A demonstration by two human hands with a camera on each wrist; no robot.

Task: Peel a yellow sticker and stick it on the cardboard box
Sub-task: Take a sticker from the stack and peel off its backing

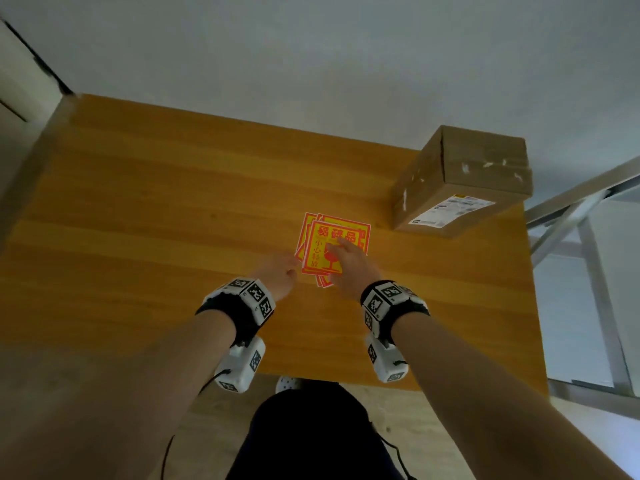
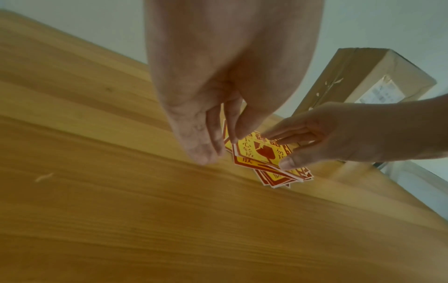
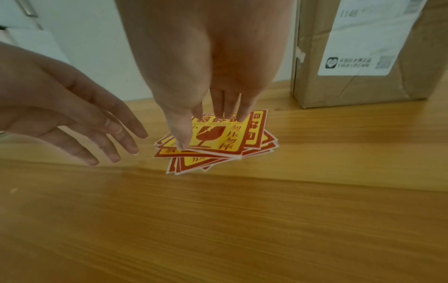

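A loose stack of yellow stickers (image 1: 320,244) with red borders and a broken-glass symbol lies on the wooden table (image 1: 156,220). My right hand (image 1: 337,247) rests on the top sticker (image 3: 218,137), with straight fingers (image 3: 226,107) on its far part and the thumb tip at its near edge. My left hand (image 1: 292,268) hovers beside the stack's left edge, fingers relaxed and spread, holding nothing. The cardboard box (image 1: 485,157), bearing a white shipping label, stands at the table's far right corner, apart from both hands.
Bare wood surrounds the stack on the left and near sides. A metal frame (image 1: 588,237) stands just past the table's right edge. A pale wall rises behind the table's far edge.
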